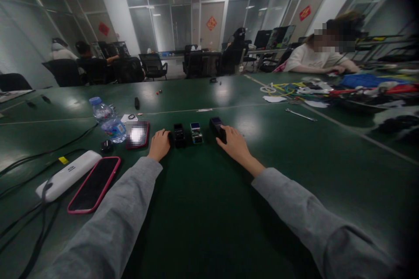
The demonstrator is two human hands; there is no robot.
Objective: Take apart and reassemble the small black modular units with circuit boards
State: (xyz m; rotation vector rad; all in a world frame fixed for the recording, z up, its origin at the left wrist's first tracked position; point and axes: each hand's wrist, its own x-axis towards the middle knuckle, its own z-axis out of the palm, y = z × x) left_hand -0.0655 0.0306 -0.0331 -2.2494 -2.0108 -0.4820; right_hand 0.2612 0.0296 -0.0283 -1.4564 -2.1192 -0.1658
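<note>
On the green table, my right hand (233, 141) has its fingers closed round the near end of a black handheld device with a small screen (215, 125), which lies tilted to the left. My left hand (159, 144) rests on the table with curled fingers; a dark shape shows at its right edge, too hidden to name. Just right of it stands a black boxy device (178, 134). Between that and the right hand lies a small device with a lit screen and bare circuit board (197, 132), touched by neither hand.
Left of me are a smartphone in a pink case (94, 185), a white power bank (70, 174) with black cables, a second phone (138, 135) and plastic water bottles (114, 128). A wrench (301, 115) lies at right, near piled cables and tools (327, 89). A person (314, 59) sits beyond.
</note>
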